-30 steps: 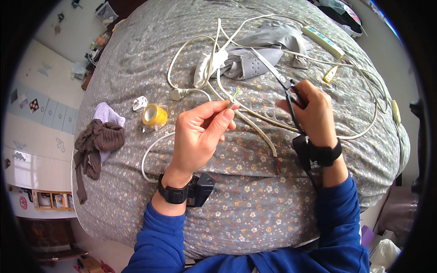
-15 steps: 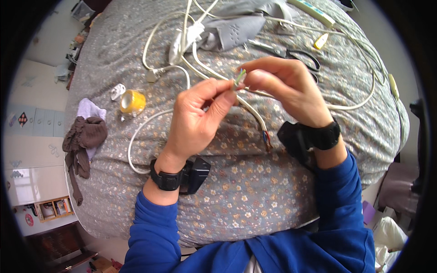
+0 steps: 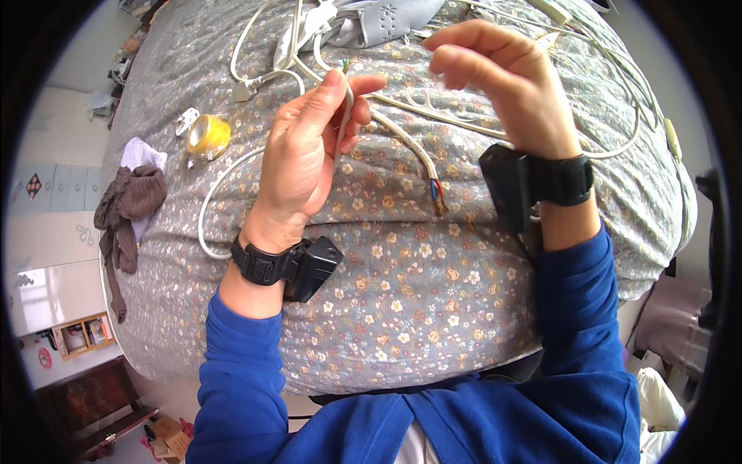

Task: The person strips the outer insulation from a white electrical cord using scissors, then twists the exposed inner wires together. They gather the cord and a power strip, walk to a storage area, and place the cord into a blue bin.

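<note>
While left hand (image 3: 297,147) grips cable (image 3: 345,116), right hand (image 3: 522,89) is empty

The left thumb and fingers pinch the cable, its green wires (image 3: 345,64) pointing up. The right hand hovers, loosely curled, thumb and fingers parted. Between them, a second cable (image 3: 417,148) lies on the bedspread (image 3: 402,290).

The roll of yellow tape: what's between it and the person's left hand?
In the head view, floral bedding lies between the yellow tape and the left hand, with a white cable curving over it beside the hand.
</note>
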Demonstrator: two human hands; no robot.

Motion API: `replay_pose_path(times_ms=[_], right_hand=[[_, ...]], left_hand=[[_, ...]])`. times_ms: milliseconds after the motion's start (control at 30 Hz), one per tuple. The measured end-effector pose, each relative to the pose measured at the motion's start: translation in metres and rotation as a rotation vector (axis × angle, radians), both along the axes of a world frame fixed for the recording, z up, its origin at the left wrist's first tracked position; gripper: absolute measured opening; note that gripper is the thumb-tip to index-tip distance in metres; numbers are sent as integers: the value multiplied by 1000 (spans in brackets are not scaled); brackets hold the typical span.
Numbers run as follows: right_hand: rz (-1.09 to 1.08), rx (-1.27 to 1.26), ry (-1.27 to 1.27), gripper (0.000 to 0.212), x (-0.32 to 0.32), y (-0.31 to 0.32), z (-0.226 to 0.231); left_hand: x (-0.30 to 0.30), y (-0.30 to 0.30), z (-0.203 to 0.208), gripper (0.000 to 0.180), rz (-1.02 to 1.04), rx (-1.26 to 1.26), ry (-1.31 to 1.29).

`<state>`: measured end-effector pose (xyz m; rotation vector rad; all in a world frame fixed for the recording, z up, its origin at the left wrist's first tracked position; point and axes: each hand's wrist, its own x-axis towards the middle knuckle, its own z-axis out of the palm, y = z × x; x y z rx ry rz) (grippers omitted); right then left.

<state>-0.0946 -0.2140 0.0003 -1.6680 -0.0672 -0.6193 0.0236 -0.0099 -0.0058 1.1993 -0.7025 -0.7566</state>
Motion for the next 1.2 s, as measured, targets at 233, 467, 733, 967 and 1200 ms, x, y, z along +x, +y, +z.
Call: replay_pose_path(times_ms=[233, 467, 733, 967, 1200], right_hand=[[16, -151, 80, 20, -14, -26, 9], [157, -871, 406, 43, -16, 18, -20], [310, -692, 118, 27, -6, 52, -29], [-8, -373, 243, 22, 22, 61, -30], [142, -77, 142, 17, 53, 80, -30]], left_hand=[[-35, 12, 7, 30, -75, -18, 132], [-68, 30, 2, 24, -32, 38, 142], [-80, 46, 0, 26, -19, -9, 112], [-68, 57, 6, 15, 94, 25, -38], [-34, 57, -3, 11, 229, 46, -136]])
